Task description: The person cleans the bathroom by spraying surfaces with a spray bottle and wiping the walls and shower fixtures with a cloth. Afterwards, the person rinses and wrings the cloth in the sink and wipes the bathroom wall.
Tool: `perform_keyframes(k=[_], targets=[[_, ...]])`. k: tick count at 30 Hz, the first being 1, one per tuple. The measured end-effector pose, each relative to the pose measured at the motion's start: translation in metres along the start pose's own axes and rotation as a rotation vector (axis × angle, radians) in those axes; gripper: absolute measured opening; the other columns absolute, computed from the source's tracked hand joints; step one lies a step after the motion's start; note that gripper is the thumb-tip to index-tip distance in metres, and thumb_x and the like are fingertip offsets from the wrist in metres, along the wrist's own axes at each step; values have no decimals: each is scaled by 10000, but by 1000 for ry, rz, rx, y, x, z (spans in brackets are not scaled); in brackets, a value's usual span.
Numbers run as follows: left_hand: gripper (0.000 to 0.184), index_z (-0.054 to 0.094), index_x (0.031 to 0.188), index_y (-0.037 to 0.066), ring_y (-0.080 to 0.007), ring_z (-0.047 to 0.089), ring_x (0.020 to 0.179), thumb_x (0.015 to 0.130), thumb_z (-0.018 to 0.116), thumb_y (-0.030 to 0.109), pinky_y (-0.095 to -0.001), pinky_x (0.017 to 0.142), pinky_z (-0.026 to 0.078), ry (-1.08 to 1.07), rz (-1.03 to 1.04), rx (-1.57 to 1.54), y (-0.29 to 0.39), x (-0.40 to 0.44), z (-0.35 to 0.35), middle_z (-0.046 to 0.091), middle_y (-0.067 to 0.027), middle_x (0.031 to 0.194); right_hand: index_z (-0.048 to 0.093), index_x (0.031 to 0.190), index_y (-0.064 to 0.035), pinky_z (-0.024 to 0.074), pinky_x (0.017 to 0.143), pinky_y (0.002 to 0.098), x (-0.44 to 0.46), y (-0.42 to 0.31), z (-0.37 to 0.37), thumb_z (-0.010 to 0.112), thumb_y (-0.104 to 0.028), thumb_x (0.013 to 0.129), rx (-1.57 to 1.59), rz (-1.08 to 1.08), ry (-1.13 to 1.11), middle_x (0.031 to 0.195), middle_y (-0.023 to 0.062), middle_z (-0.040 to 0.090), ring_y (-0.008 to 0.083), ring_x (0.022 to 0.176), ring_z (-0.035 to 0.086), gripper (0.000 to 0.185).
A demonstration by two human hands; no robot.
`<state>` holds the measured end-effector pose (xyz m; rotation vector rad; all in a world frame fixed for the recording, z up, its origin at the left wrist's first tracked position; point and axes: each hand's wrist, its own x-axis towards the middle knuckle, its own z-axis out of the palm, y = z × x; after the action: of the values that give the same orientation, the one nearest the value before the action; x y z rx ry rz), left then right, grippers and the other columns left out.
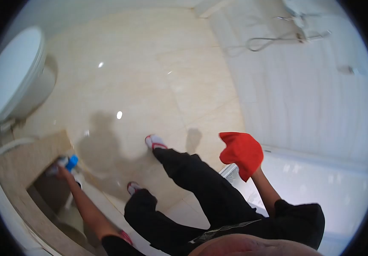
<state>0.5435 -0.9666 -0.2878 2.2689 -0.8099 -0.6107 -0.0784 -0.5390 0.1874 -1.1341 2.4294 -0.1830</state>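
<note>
At the far left of a tiled bathroom, a white toilet (15, 77) stands with its lid down, just beyond a beige stone countertop (24, 160) with a dark opening (49, 190) in it. Leaning over that opening, a person in black extends the left hand (59, 172) to a small white-and-blue item (72, 162) at the edge of the stone; the hand appears to touch it, but blur makes it impossible to tell whether the fingers are closed around it, and any label is too small to read. Shadows fall across the glossy cream floor (128, 64) toward the middle, where white slippers (155, 141) with red trim show below black trousers (188, 175). Near the waist, a pale print (226, 229) on the dark clothing is illegible. Farther right, a bright red cloth (244, 153) covers the right hand, raised beside the legs; with the fingers hidden in the fabric, whether they are spread or clenched cannot be told. Behind it lies a glossy white shower base (316, 187), beneath a streaked pale wall (290, 98) bearing a looped shower hose (258, 44) near the upper right.
</note>
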Motion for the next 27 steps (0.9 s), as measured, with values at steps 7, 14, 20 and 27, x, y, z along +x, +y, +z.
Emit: perform_keyframes(k=[7,14,20,27], targets=[[567,403,1418,26,-278,593,1171,944,681,167,-412,1046,448,-31,361,-485,77,-173,-91,596,-161,1284,572,953,-48,482,708,422,-5,-1,-59,624,-215,771,62,76,147,832,161,639,373,793,620,252],[276,611,1135,-9,-279,604,968,990,592,225,-418,949,471,-478,295,-477,215,-362,-178,639,-153,1079,571,969,-45,484,713,421,-22,-26,-164,621,-214,785,137,258,374,834,164,642,375,796,624,255],[284,609,1099,30,-180,593,904,984,616,289,-332,805,506,-874,64,-675,487,-528,-246,621,-78,980,570,983,-43,486,718,421,-50,-15,-255,617,-214,798,224,351,498,835,166,645,377,798,628,257],[189,664,930,51,-82,577,807,972,640,234,-259,708,485,-1473,692,-358,703,-575,-226,638,-3,928,569,999,-40,488,724,421,-22,-3,-337,614,-213,812,317,336,562,836,169,648,379,801,632,259]])
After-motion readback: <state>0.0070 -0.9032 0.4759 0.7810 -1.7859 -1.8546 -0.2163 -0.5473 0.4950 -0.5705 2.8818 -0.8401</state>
